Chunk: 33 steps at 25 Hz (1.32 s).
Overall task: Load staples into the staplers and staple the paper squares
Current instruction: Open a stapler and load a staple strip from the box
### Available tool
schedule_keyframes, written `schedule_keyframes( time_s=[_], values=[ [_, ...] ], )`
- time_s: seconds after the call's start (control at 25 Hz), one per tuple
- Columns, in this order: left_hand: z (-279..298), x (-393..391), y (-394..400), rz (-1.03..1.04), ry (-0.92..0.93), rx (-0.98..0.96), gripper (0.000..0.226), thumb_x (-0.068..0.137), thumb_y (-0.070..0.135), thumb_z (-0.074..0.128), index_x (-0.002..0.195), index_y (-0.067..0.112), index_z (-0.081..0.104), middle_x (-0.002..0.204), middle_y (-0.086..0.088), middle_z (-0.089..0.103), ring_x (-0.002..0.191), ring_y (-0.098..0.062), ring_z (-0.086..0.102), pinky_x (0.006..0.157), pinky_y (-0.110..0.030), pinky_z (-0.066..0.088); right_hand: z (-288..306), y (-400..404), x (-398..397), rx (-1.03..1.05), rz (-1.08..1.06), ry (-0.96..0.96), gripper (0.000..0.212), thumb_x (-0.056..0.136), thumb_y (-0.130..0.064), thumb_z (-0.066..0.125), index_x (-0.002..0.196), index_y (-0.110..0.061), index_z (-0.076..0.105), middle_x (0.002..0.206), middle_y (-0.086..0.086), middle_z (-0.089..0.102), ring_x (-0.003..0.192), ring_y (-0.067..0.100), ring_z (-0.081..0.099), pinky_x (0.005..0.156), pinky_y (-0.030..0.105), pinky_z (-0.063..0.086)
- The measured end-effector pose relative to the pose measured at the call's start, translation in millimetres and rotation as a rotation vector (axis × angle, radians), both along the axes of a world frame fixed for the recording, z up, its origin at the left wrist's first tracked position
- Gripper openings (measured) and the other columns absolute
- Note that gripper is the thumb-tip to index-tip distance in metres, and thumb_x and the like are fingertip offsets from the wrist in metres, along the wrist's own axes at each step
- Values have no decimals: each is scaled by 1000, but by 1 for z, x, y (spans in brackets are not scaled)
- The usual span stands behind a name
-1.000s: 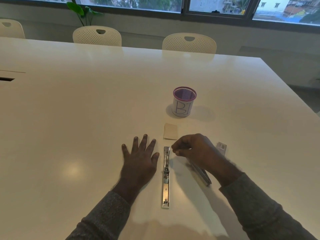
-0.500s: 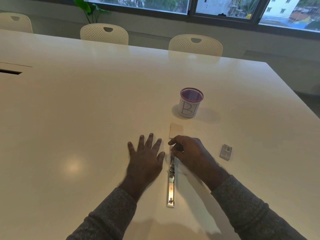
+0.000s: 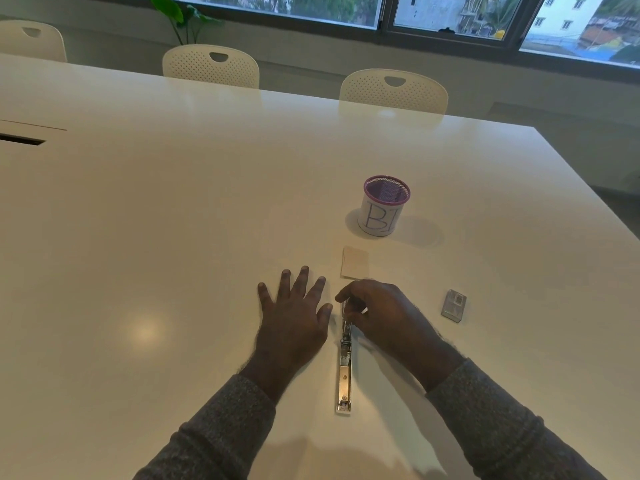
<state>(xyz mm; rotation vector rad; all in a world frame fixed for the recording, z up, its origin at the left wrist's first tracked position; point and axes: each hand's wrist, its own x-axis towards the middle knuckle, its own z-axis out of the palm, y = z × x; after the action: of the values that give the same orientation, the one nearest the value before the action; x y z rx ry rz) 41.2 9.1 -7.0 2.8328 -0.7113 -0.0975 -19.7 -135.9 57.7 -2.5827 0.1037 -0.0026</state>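
- The big, shiny white bench (image 3: 173,237) has lots of bare room on the left side and in front of the hands.
- Its far edge runs past three white chairs with little holes (image 3: 393,93), and its right edge slants down toward the floor.
- A dark slot (image 3: 20,139) is cut into the bench at the far left.
- The long, thin silver metal stapler (image 3: 345,368) lies flat on the bench between the two hands, opened out in one straight line that points away from the person.
- The left hand (image 3: 294,323) lies flat on the bench just beside the stapler, palm down, with its fingers (image 3: 303,278) spread apart and holding nothing.
- The right hand (image 3: 381,317) is curled over the far end of the stapler, and its fingers (image 3: 346,294) pinch together there on the metal.
- A small, pale paper square (image 3: 355,263) lies flat just past the right hand, close to the stapler's far tip.
- A round mesh cup with a purple rim and a white label marked "B1" (image 3: 381,209) stands upright farther back, apart from the paper.
- A small clear box of staples (image 3: 453,305) lies on the bench to the right of the right hand, not touching it.
- Both arms wear grey sleeves (image 3: 502,427).
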Motion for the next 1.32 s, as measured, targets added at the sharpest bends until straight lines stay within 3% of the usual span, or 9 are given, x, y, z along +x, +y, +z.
schedule_keyframes(
  time_s=[0.2,0.44,0.56,0.68,0.76,0.84,0.96,1.12,1.32],
  values=[
    [2,0,1,-7,1,5,57,97,52,15,151,35,10,164,2,2,151,-26,-2,117,-63,-2,-5,-6,1,11,-17,33,18,83,-17,71,100,-23,71,91,-9,69,73,6,64,76,26,59],
    [2,0,2,-12,16,-43,56,97,50,19,151,34,13,164,2,5,151,-25,0,116,-62,-3,12,-13,-3,75,-32,104,19,89,-31,62,103,-21,71,98,-9,65,75,1,55,68,16,44],
    [1,0,2,-12,0,-29,56,97,51,19,151,35,12,164,2,4,151,-26,-1,116,-63,-2,15,-7,-15,-19,49,172,27,79,-46,70,101,-30,69,91,-19,59,79,3,57,70,21,51],
    [1,1,1,4,6,-17,56,97,52,20,150,35,15,164,3,5,151,-25,0,115,-60,-6,5,-1,-16,-95,34,136,20,82,-41,68,98,-29,70,90,-16,62,77,6,58,73,25,56],
    [4,1,2,23,5,-165,53,97,48,27,148,33,28,163,4,14,151,-22,7,117,-54,-4,3,-2,-16,-62,21,117,16,84,-38,66,97,-29,71,87,-18,61,74,4,57,72,24,55],
    [12,-2,2,53,56,-497,48,94,40,39,140,27,45,156,3,34,145,-18,27,120,-45,15,8,-6,-17,-19,14,101,15,84,-38,68,95,-30,73,84,-21,61,72,0,57,68,22,52],
    [30,-13,2,170,391,-918,37,92,32,56,129,26,56,131,4,58,117,-15,57,99,-33,48,25,-9,-22,83,-7,85,10,80,-35,73,89,-31,74,80,-19,67,69,-1,58,63,18,46],
    [50,-26,6,104,1192,-1239,33,94,26,56,127,26,56,105,-12,72,88,-31,71,70,-38,58,45,-12,-26,129,-7,79,7,79,-30,75,86,-30,74,73,-19,65,67,2,60,59,16,44],
    [53,-25,7,49,1393,-1401,48,84,11,62,130,16,52,96,-19,72,75,-32,72,64,-35,60,59,-12,-34,131,-3,80,7,79,-31,75,85,-33,72,69,-23,62,65,0,58,51,6,37]
  ],
)
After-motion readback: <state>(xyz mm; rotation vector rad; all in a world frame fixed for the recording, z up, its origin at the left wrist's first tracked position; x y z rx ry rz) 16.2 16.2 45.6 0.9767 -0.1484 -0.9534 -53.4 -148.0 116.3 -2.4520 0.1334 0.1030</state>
